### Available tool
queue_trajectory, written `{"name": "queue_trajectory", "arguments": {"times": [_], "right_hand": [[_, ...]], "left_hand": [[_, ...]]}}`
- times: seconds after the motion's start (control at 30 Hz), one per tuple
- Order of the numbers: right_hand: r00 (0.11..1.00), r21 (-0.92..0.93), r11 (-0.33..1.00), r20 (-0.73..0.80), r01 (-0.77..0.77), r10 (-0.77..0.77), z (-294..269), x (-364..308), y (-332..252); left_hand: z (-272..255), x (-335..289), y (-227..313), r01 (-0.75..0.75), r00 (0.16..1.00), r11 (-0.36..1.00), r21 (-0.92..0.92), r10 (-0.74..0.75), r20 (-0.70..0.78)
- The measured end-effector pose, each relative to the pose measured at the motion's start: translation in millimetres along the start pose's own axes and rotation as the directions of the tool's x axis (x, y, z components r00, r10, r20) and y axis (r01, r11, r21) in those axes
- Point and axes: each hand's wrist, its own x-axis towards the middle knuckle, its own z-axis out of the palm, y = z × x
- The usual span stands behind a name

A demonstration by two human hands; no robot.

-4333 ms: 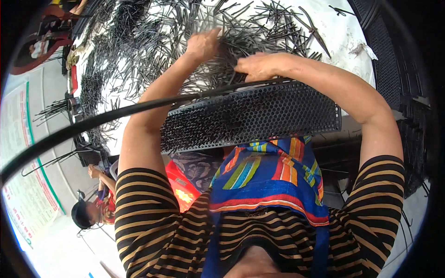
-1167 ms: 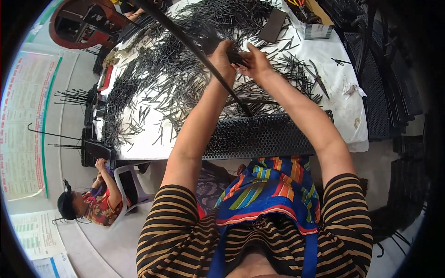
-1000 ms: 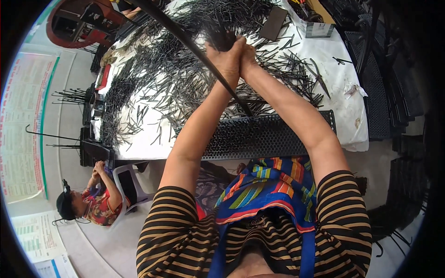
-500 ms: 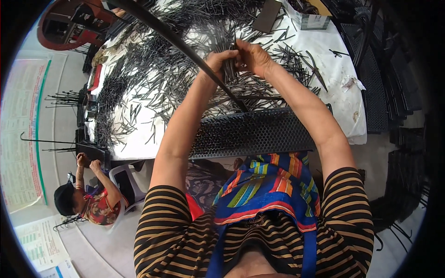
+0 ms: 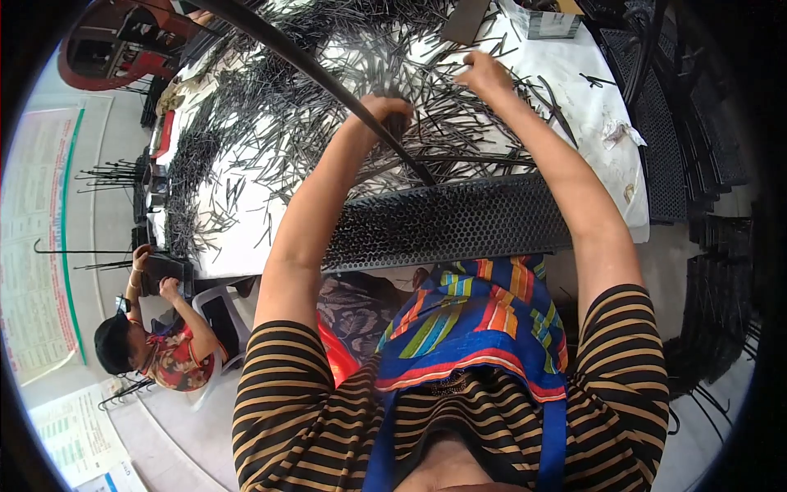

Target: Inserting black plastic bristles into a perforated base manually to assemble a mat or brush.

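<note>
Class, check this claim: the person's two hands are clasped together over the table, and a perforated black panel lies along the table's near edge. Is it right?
Not quite: the hands are apart. The head view shows the left hand well separated from the right hand, both over the table.

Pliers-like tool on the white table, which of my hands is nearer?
Right. Your right hand is left of the tool; your left hand is farther left, holding blurred black strips.

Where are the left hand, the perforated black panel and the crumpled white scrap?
Left hand [image 5: 386,107]: head view, its back.
Perforated black panel [image 5: 484,215]: head view, holed face.
Crumpled white scrap [image 5: 616,132]: head view, middle.
</note>
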Motion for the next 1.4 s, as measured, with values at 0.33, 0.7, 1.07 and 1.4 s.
{"name": "queue_trajectory", "arguments": {"times": [0.33,0.7,1.07,1.4], "right_hand": [[0.846,0.838,-0.188,0.530,-0.513,0.054,30.3,-37.0,-87.3],[0.873,0.911,-0.227,0.400,-0.345,0.278,33.0,-47.3,-132.5],[0.865,0.751,0.436,0.469,-0.496,0.177,11.8,-67.2,-116.8],[0.994,0.542,0.840,0.074,0.031,-0.084,-35.5,-132.6,-50.2]], "left_hand": [[92.9,-57.3,49.3,-0.754,0.654,0.559,-0.345,0.590,-0.473],[68.2,-53.4,46.5,-0.421,0.906,0.487,-0.765,0.271,-0.325],[57.7,-83.8,57.0,-0.576,0.817,0.549,-0.605,0.364,-0.447],[-113.3,-96.1,-0.8,-0.688,0.723,0.439,-0.577,0.344,-0.599]]}}
